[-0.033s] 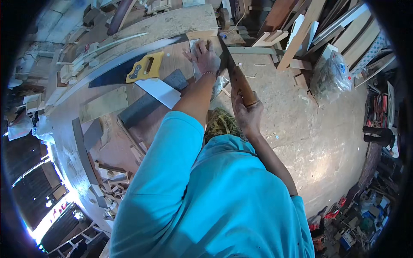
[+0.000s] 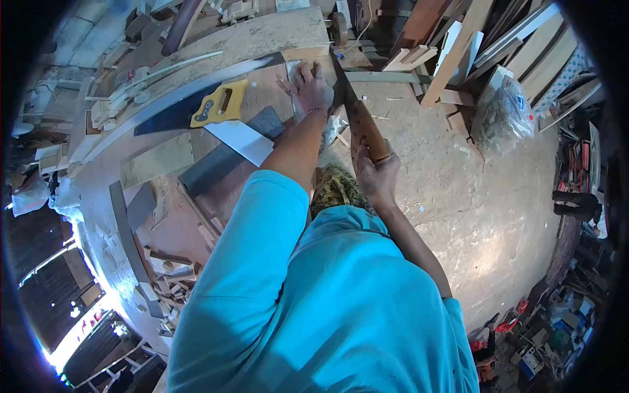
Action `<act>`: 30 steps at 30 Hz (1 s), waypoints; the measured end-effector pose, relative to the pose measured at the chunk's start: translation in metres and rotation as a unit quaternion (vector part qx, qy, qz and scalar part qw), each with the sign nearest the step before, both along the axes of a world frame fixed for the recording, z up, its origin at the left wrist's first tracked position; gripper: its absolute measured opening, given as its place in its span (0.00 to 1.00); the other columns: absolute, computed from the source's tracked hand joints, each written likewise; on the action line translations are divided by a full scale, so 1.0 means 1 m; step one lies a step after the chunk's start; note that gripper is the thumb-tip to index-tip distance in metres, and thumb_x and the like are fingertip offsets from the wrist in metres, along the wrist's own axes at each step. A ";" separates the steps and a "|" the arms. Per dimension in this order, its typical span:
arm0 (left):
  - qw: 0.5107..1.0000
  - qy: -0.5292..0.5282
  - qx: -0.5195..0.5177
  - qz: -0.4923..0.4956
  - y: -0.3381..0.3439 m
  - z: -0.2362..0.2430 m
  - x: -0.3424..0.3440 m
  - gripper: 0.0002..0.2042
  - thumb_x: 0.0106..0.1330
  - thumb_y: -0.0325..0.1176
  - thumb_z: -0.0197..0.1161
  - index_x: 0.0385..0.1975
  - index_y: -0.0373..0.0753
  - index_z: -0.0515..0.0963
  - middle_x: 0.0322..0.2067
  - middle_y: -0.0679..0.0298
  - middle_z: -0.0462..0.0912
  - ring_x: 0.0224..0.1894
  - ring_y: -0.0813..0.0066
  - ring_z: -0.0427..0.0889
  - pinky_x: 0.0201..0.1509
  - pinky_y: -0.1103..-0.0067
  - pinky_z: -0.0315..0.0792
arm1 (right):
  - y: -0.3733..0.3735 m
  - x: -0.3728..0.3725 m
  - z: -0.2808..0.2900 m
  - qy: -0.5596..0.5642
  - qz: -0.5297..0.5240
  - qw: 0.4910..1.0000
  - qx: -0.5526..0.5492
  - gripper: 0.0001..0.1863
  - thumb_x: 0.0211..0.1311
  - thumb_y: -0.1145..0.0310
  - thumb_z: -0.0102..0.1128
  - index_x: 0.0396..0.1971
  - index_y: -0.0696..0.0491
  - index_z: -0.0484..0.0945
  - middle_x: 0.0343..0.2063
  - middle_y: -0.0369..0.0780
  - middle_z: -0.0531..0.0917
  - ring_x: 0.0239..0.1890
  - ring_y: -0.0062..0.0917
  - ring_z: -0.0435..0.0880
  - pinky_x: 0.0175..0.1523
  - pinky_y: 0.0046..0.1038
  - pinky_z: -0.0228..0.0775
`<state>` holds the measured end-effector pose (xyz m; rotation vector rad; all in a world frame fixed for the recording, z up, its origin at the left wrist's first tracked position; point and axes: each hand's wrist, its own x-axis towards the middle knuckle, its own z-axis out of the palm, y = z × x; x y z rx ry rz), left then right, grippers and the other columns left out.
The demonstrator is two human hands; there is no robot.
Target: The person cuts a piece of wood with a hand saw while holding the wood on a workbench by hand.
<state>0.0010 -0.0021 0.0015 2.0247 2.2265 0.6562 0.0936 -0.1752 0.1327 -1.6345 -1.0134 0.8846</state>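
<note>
My right hand (image 2: 378,175) is wrapped round the brown wooden handle of a handsaw (image 2: 369,134). The dark blade points away from me, along the right edge of the workbench (image 2: 262,85). My left hand (image 2: 312,92) lies flat with fingers spread on a flat workpiece (image 2: 293,71) at that edge, just left of the blade. The palm covers most of this piece. A second handsaw (image 2: 221,105) with a yellow handle rests on the bench to the left. Beside its handle lie a white board (image 2: 242,141) and a dark grey strip (image 2: 219,162).
Wood offcuts (image 2: 173,278) pile up at the left. A thick plank (image 2: 262,33) spans the bench's far side. Upright boards (image 2: 458,59) lean at the far right, near a clear plastic bag (image 2: 506,114). Concrete floor (image 2: 478,196) stretches to my right, with clutter (image 2: 557,327) beyond.
</note>
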 end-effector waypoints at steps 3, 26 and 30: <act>0.999 0.045 -0.020 0.007 0.001 0.004 -0.005 0.20 0.54 0.38 0.48 0.50 0.53 0.69 0.54 0.62 0.60 0.60 0.63 0.55 0.59 0.46 0.29 | -0.019 -0.003 0.022 0.016 0.018 1.000 -0.020 0.06 0.49 0.76 0.52 0.28 0.63 0.70 0.15 0.43 0.73 0.21 0.16 0.69 0.25 0.25 0.65; 1.000 -0.001 -0.018 0.014 -0.002 0.012 -0.003 0.20 0.55 0.37 0.45 0.51 0.53 0.67 0.57 0.62 0.58 0.62 0.58 0.52 0.61 0.49 0.21 | -0.031 0.008 0.007 -0.008 0.019 1.000 -0.019 0.08 0.49 0.75 0.53 0.29 0.62 0.71 0.14 0.45 0.73 0.22 0.21 0.73 0.28 0.26 0.66; 1.000 0.013 0.006 0.013 0.004 0.000 -0.002 0.20 0.56 0.37 0.44 0.51 0.54 0.67 0.57 0.63 0.58 0.62 0.58 0.51 0.61 0.49 0.21 | -0.013 0.013 0.009 -0.103 0.052 0.992 -0.049 0.08 0.52 0.73 0.54 0.29 0.63 0.72 0.17 0.42 0.76 0.25 0.18 0.74 0.30 0.23 0.67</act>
